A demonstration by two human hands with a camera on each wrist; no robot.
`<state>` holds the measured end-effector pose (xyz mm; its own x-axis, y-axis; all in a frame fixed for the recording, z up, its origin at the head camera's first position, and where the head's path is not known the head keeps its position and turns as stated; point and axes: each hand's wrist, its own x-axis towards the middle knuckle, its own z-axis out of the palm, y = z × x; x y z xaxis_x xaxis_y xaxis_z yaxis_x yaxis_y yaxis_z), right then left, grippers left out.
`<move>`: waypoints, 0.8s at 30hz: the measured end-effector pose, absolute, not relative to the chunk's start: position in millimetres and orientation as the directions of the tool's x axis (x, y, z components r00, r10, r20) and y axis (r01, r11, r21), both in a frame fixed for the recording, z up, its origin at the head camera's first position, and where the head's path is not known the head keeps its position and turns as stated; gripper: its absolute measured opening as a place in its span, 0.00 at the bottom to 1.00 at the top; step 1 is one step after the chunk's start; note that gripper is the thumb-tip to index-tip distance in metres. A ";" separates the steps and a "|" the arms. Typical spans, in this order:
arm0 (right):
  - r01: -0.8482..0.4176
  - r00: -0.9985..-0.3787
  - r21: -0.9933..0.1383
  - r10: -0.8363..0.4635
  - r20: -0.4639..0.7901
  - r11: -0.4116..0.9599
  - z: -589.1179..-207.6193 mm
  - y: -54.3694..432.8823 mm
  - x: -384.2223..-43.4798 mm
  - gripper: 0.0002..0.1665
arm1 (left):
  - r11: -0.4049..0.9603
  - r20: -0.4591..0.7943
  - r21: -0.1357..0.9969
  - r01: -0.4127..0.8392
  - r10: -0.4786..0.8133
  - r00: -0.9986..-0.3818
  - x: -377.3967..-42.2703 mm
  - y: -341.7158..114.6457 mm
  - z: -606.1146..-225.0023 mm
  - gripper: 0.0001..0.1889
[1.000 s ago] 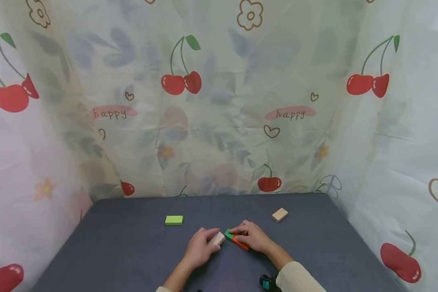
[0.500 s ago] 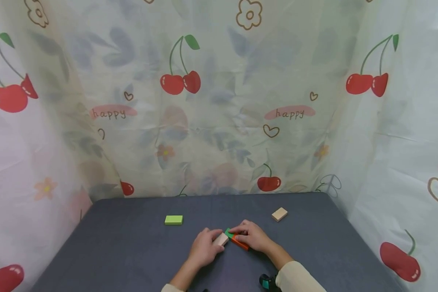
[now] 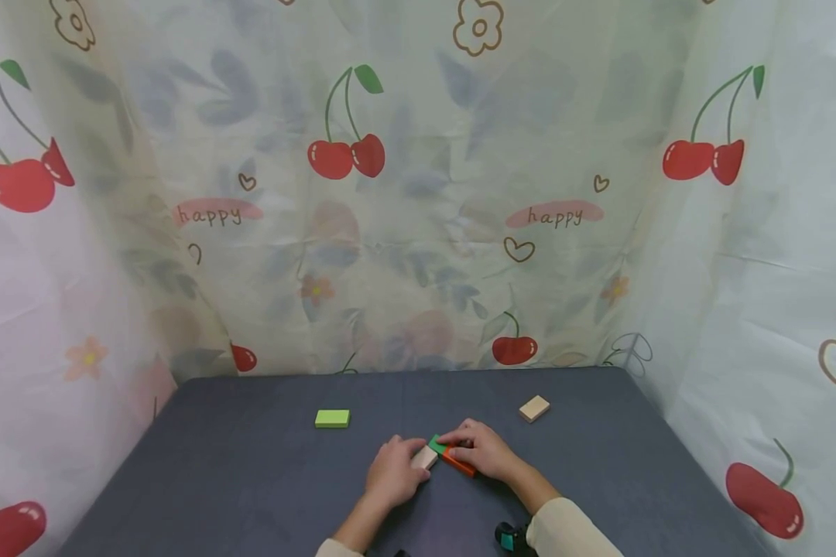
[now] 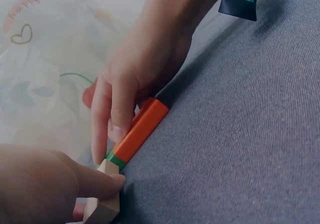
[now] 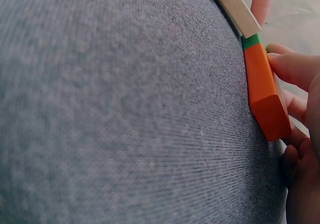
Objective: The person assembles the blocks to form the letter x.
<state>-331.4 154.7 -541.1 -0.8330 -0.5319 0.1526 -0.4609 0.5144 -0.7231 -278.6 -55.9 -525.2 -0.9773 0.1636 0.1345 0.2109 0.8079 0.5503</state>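
Pale wooden block (image 3: 426, 457) | on bench (image 3: 265, 480), just beside green end (image 5: 251, 40) of orange block (image 5: 264, 91) | left hand (image 3: 393, 470): fingers pinching it; right hand (image 3: 488, 451): fingers gripping orange block | step, apparently: butting ends together | next move seemingly calls for slight squaring

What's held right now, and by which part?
Left hand: near wooden block, pinched by opposite sides between thumb and fingers. Right hand: orange block, thumb at its upper edge, fingers behind; one fingertip is at the green block.
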 end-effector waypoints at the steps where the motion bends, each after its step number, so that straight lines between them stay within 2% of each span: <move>1: -0.458 -0.835 -0.723 -0.530 0.150 0.517 -541.2 154.7 -331.5 0.14 | 0.811 0.131 0.547 0.205 0.158 -0.979 -278.3 -55.0 -525.2 0.24; 24: -0.447 -0.838 -0.724 -0.529 0.133 0.526 -537.8 154.1 -330.0 0.15 | 0.811 0.118 0.571 0.124 0.069 -0.991 -275.6 -43.1 -528.6 0.26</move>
<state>-330.0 154.1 -537.8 -0.8383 -0.5287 0.1335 -0.4468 0.5257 -0.7238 -275.6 -43.1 -528.6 -0.9906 0.0687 0.1180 0.1243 0.8114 0.5711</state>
